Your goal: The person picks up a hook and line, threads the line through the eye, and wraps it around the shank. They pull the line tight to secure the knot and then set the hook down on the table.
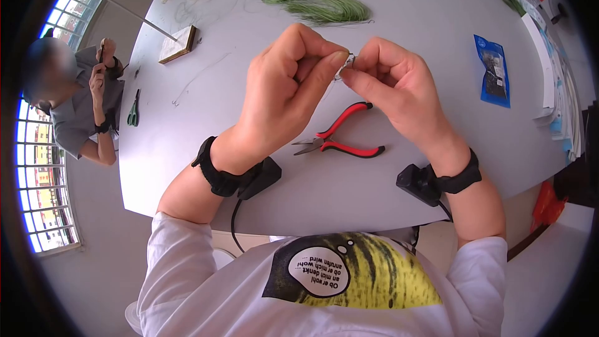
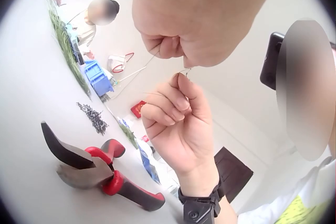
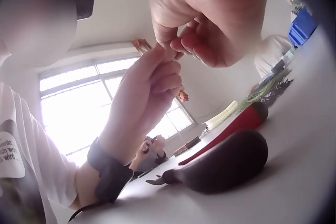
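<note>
My left hand (image 1: pixel 281 81) and right hand (image 1: pixel 399 87) meet fingertip to fingertip above the table. Between them is a small shiny metal piece (image 1: pixel 345 66), pinched by thumb and forefinger on both sides. Fingers cover much of it, and I cannot tell its exact kind. A thin line trails from the left fingers in the left wrist view. Below the hands, pliers (image 1: pixel 326 143) with red and black handles lie on the table, jaws spread and pointing left.
Beyond the hands lies a bundle of green line (image 1: pixel 315 3). Blue packets (image 1: pixel 493 72) of dark small parts lie at the right and far side. Left are green-handled scissors (image 1: pixel 133 111) and a wooden block (image 1: pixel 178 44) with a rod. Another person (image 1: pixel 75 93) sits at left.
</note>
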A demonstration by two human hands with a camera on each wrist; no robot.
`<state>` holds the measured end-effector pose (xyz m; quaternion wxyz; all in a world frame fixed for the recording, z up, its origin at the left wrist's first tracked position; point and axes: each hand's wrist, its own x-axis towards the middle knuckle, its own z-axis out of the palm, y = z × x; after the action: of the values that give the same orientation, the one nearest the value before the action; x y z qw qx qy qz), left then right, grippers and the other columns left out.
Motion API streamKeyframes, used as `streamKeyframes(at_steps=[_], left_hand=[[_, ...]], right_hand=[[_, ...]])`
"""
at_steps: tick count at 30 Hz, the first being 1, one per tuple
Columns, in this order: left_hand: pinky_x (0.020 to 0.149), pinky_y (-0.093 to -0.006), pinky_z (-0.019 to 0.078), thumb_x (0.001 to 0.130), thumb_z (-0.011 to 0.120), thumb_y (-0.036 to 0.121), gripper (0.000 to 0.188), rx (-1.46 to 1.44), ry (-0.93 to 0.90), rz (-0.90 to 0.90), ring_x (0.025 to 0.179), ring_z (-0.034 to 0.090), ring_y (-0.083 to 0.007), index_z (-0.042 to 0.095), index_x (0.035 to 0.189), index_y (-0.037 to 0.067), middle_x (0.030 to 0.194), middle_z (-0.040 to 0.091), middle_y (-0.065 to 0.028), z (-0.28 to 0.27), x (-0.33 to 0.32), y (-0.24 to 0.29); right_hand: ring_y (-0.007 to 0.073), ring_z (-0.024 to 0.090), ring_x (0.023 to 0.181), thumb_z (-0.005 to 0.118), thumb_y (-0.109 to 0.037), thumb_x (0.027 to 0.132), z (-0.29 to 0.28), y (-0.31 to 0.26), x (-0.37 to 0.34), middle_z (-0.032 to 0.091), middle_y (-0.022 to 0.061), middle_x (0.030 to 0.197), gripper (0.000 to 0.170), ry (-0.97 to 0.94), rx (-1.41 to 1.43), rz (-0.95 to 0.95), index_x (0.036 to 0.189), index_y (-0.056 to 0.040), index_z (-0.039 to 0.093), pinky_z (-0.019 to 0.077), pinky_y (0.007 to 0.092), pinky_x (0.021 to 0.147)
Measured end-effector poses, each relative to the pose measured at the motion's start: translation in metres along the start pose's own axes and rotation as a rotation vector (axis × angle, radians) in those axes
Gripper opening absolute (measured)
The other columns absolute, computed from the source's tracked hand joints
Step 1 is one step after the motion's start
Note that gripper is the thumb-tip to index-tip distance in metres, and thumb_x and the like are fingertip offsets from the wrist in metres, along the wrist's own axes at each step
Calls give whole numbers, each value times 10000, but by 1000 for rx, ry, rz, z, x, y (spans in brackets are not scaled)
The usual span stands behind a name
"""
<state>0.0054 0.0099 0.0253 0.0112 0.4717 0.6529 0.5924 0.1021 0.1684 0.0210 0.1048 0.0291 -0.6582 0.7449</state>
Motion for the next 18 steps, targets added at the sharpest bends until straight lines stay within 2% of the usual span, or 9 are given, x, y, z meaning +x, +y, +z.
streamKeyframes(at_steps=[7,9,10,12,13,15,18], left_hand=[[482,-232,317,890,642,-3,87,11,32,17,528,343,-66,555,886,0,579,432,15,0,1,-6],[482,-233,318,889,642,-4,89,10,40,15,530,345,-67,553,885,0,580,437,12,1,0,-6],[483,-233,319,888,641,-6,91,7,47,12,531,346,-68,551,885,0,580,442,10,2,0,-6],[485,-235,326,886,643,-8,90,32,39,0,531,355,-69,553,888,-1,579,448,7,1,0,-4],[487,-236,334,884,644,-10,89,57,30,-12,531,363,-70,556,891,-3,578,455,5,1,1,-3],[491,-237,344,879,649,-11,88,40,19,-33,532,379,-72,562,886,-5,589,471,-5,1,0,-2],[496,-240,362,867,660,-12,85,92,-30,-66,535,409,-78,575,871,-9,623,508,-24,0,1,7]], right_hand=[[16,515,598,665,-26,848,14,-6,-7,585,-28,659,147,93,-242,-188,739,-12,567,419,197,518],[69,548,553,680,1,799,15,-9,-8,595,10,627,130,134,-512,-368,730,-27,573,428,244,489],[69,548,553,680,1,799,14,-10,-8,595,10,627,130,134,-512,-367,730,-27,573,428,244,489],[159,568,533,691,15,749,11,-12,-7,599,41,626,116,140,-744,-561,752,-50,594,442,287,489],[159,568,533,691,15,749,10,-14,-6,599,41,626,116,140,-743,-561,752,-50,594,442,287,489],[209,562,545,705,6,732,8,-21,-4,598,40,642,128,167,-861,-673,769,-63,604,442,308,495],[201,568,559,714,-9,747,2,-24,-2,609,36,669,125,226,-943,-744,789,-66,611,442,306,502]])
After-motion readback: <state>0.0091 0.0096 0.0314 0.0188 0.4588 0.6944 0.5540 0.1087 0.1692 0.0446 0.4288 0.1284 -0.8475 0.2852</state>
